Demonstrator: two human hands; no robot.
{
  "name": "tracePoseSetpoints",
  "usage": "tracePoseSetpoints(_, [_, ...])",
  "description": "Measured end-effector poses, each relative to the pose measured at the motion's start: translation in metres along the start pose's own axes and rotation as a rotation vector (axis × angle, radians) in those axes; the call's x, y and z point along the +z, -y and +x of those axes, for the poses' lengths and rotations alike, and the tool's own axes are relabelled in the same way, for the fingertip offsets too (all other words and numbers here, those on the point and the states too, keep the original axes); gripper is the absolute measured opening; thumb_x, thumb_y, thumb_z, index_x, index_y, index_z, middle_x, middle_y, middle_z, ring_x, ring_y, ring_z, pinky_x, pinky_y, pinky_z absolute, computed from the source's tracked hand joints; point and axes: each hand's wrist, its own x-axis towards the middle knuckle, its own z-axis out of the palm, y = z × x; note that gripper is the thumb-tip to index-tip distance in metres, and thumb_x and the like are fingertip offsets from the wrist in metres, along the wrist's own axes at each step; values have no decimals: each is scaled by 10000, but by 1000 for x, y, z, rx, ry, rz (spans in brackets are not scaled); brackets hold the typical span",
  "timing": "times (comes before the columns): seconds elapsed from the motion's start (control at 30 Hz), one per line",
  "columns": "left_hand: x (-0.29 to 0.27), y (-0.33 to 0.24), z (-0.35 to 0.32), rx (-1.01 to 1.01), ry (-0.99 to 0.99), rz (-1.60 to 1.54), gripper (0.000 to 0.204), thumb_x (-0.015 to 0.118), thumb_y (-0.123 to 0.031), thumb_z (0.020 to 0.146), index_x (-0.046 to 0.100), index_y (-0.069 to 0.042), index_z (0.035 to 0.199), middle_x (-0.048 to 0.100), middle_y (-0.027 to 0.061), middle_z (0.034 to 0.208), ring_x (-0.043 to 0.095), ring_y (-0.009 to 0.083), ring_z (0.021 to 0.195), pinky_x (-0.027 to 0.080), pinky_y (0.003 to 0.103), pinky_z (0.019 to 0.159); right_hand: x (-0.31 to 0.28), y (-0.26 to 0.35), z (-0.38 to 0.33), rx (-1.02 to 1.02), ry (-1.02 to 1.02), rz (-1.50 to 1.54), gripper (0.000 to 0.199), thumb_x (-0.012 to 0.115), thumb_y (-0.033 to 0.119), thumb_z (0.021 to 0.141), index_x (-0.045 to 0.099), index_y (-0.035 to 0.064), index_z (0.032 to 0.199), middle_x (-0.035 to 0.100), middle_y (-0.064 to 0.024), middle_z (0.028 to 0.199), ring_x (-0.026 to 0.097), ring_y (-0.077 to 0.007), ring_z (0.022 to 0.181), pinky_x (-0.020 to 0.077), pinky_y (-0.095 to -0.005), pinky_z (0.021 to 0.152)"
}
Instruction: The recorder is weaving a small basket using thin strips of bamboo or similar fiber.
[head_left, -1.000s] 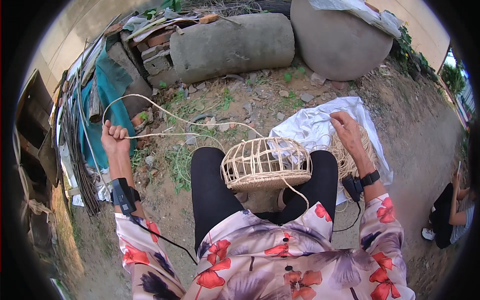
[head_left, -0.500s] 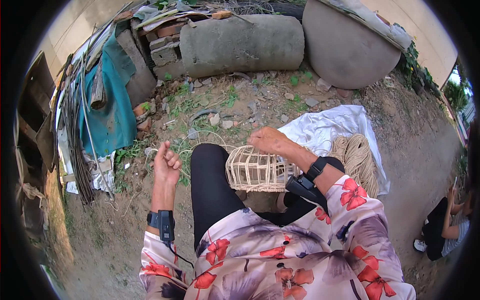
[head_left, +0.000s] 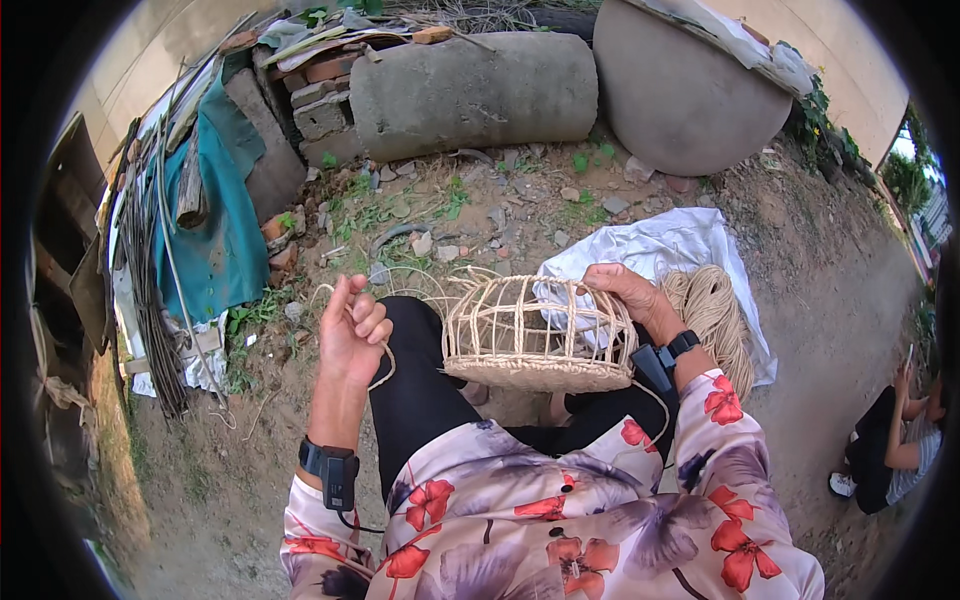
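Note:
An openwork basket [head_left: 540, 375] of pale twisted cord rests across my knees, its solid woven base towards me and its open lattice side facing up. At the basket's far right rim, my right hand [head_left: 628, 292] has its fingers closed on the cord edge. My left hand [head_left: 356, 325] is raised left of my left knee, fingers curled around a thin pale cord [head_left: 388, 368]. That cord loops out below the fingers and also beside the thumb. More loose strands arc behind my left knee towards the basket's left end.
A coil of pale rope [head_left: 712, 320] lies on a white plastic sack [head_left: 640, 240] to the right. Stone fragments and weeds dot the ground ahead, before a concrete cylinder [head_left: 475, 95]. Teal cloth [head_left: 215, 200] hangs at left. Another person [head_left: 895, 450] sits at far right.
My right hand has moved right along the basket rim, and the basket has turned, showing more of its base. My left hand has shifted slightly right, with the cord now visible around it.

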Motion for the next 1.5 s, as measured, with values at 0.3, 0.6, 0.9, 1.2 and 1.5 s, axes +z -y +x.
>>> tracePoseSetpoints(0.3, [70,16,-6,63,217,-135,316,434,-317,1059,609,-56,1029,382,-32,619,326,73,498,289,244,472,63,70,-17,-366,-290,-942,312,659,255,908,694,1,1086,713,-60,895,649,-136,809,511,-298,749])
tracePoseSetpoints(0.6, [115,27,-6,77,412,-167,364,365,-342,1077,575,-51,1015,380,-26,637,327,76,517,296,248,486,193,29,-19,-183,326,-50,379,520,340,1017,594,14,1194,531,39,736,492,-40,648,435,-218,649])
tracePoseSetpoints(0.9, [-29,-50,-5,123,-220,171,122,558,-239,1007,590,-121,1008,517,-36,633,517,89,570,442,293,574,148,13,-88,-105,-95,-343,345,543,349,1014,644,27,944,395,81,607,319,-19,519,246,-200,471])
tracePoseSetpoints(1.2, [36,-263,-27,677,-26,875,390,512,-313,1027,520,-62,1326,455,-42,679,476,63,595,428,234,596,121,2,-110,-130,-289,-306,242,627,279,972,640,63,866,462,90,644,335,4,539,242,-192,471])
tracePoseSetpoints(1.5, [66,-46,-58,632,-98,1671,238,666,-159,899,684,-32,1099,671,19,872,487,60,581,417,259,541,170,18,-97,-238,-163,-987,120,666,137,896,650,18,890,602,-69,642,563,-128,562,437,-294,526])
